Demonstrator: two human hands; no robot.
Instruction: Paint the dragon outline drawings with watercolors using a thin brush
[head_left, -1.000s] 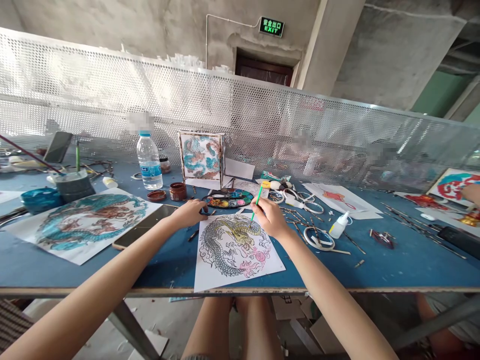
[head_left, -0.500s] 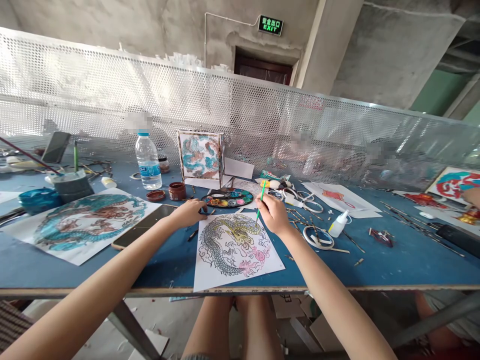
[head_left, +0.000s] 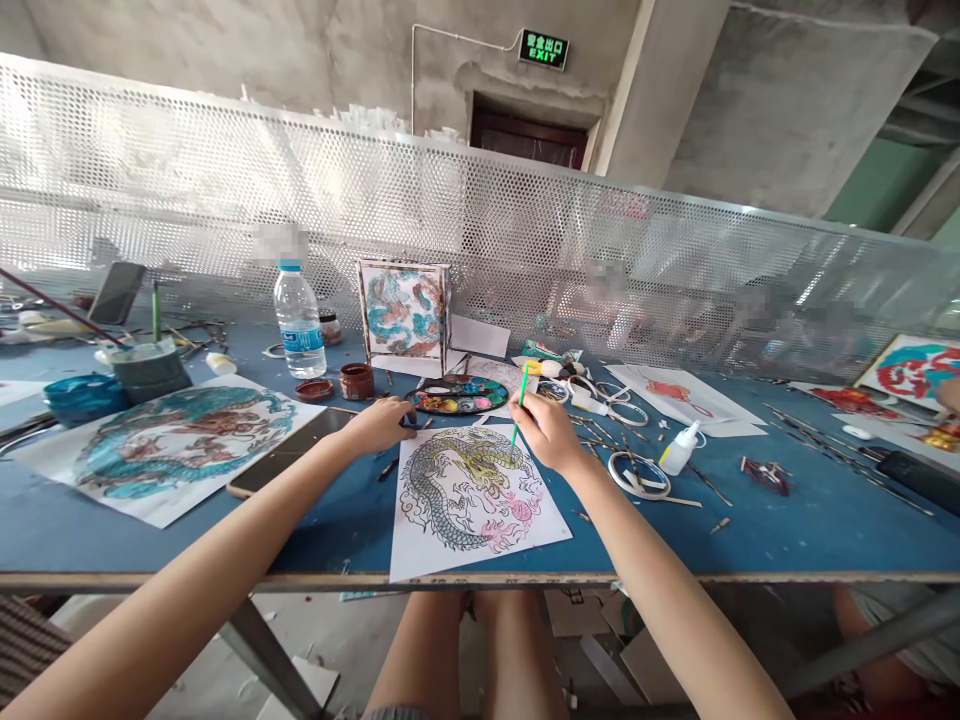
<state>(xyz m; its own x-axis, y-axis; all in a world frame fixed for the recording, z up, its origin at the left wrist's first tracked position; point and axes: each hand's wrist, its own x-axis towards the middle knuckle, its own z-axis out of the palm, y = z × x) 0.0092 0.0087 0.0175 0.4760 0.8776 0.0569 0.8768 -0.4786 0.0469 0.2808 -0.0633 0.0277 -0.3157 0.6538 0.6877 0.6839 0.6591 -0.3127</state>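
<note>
A white sheet with a dragon drawing [head_left: 472,495], partly coloured yellow and pink, lies on the blue table [head_left: 787,520] in front of me. My right hand [head_left: 549,432] pinches a thin green paintbrush [head_left: 518,400], its tip on the dragon's upper part. My left hand [head_left: 384,424] rests curled at the sheet's top left corner, fingers pressed on the table beside a small dark object; what it grips, if anything, I cannot make out. A round paint palette [head_left: 457,397] sits just beyond both hands.
A phone [head_left: 289,452] lies left of my hand, beside a large teal dragon painting [head_left: 176,440]. A water bottle [head_left: 299,320], brown paint jars [head_left: 355,381], a painted box [head_left: 403,312], wire rings [head_left: 637,470] and a glue bottle [head_left: 679,450] crowd the table. Perforated metal screen [head_left: 225,210] behind.
My right hand shifted the brush slightly up and right along the dragon, the handle standing more upright. My left hand stayed put.
</note>
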